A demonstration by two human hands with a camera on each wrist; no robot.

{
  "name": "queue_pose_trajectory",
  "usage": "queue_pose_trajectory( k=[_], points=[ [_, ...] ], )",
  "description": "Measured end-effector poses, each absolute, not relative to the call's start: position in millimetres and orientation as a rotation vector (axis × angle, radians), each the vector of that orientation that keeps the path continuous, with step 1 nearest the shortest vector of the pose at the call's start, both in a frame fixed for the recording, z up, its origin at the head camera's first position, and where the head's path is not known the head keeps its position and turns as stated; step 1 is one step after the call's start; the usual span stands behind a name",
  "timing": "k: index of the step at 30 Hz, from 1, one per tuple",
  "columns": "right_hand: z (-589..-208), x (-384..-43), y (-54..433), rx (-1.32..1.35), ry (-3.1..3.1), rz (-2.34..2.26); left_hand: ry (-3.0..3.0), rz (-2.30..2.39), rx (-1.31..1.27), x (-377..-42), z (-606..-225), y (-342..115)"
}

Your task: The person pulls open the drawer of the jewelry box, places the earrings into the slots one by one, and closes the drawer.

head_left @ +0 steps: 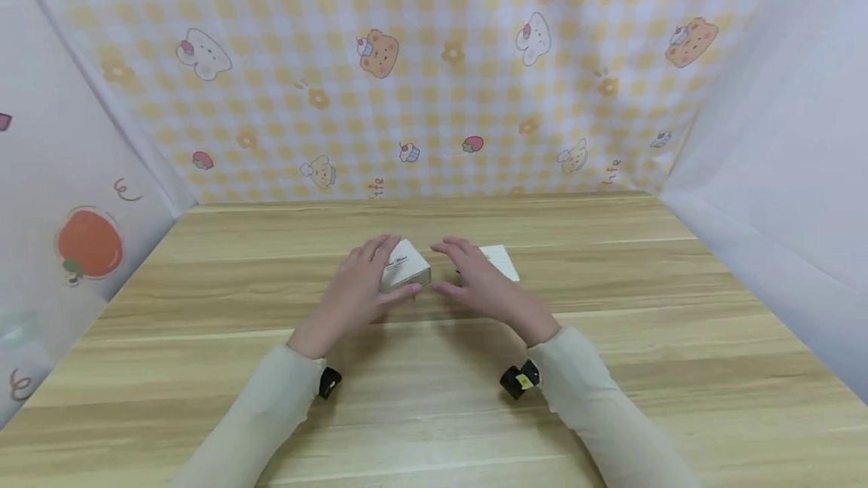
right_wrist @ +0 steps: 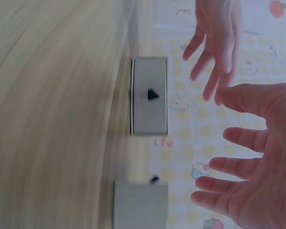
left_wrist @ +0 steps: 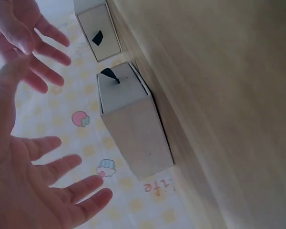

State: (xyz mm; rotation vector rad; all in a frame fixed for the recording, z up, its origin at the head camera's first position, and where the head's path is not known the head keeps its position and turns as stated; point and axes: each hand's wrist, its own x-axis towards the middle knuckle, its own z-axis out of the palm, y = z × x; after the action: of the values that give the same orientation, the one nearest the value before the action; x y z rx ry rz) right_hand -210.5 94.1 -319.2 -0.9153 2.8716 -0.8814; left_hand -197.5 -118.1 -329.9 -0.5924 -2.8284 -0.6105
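Two small white drawer boxes with black ribbon tabs lie on the table. My left hand (head_left: 359, 281) hovers over the left box (head_left: 409, 266), which has dark printing on its lid; the hand hides part of that lid. In the left wrist view its fingers are spread and apart from the box (left_wrist: 133, 131). Above the right box (head_left: 500, 260), my right hand (head_left: 483, 283) covers much of it. The right wrist view shows that hand (right_wrist: 257, 167) with spread fingers, holding nothing. A black ribbon tab (right_wrist: 152, 94) sticks out of the left box's end face.
The boxes stand on a wood-grain table (head_left: 434, 413). A yellow checked cloth (head_left: 434, 96) with cartoon prints hangs along its far edge, and pale sheets (head_left: 780, 134) hang at both sides. Each wrist bears a small black camera (head_left: 521, 380).
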Motion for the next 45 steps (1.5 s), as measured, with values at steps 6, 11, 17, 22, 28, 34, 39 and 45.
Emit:
queue_pose_trajectory(
  k=[6, 11, 17, 22, 28, 34, 39, 45],
  points=[
    [-325, -219, 75, -0.78, 2.831, -0.965, -2.87, -0.728, -0.514, -204, -333, -126],
    [-328, -222, 68, -0.705, 2.848, -0.976, -2.914, -0.884, -0.467, -209, -334, -129],
    [-333, -221, 68, -0.689, 2.831, -0.947, -2.954, -1.067, -0.413, -215, -337, -133],
    [-336, -221, 67, -0.718, 2.822, -0.91, -2.984, -1.158, -0.365, -217, -339, -138],
    [-337, -220, 64, -0.749, 2.797, -0.84, -2.992, -1.226, -0.362, -218, -341, -141],
    [-339, -220, 61, -0.738, 2.822, -0.756, -3.011, -1.262, -0.337, -220, -343, -141],
    [-338, -220, 58, -0.732, 2.841, -0.732, -3.026, -1.24, -0.316, -220, -343, -140],
    [-339, -221, 56, -0.721, 2.818, -0.723, -3.043, -1.224, -0.285, -221, -343, -142]
  ],
)
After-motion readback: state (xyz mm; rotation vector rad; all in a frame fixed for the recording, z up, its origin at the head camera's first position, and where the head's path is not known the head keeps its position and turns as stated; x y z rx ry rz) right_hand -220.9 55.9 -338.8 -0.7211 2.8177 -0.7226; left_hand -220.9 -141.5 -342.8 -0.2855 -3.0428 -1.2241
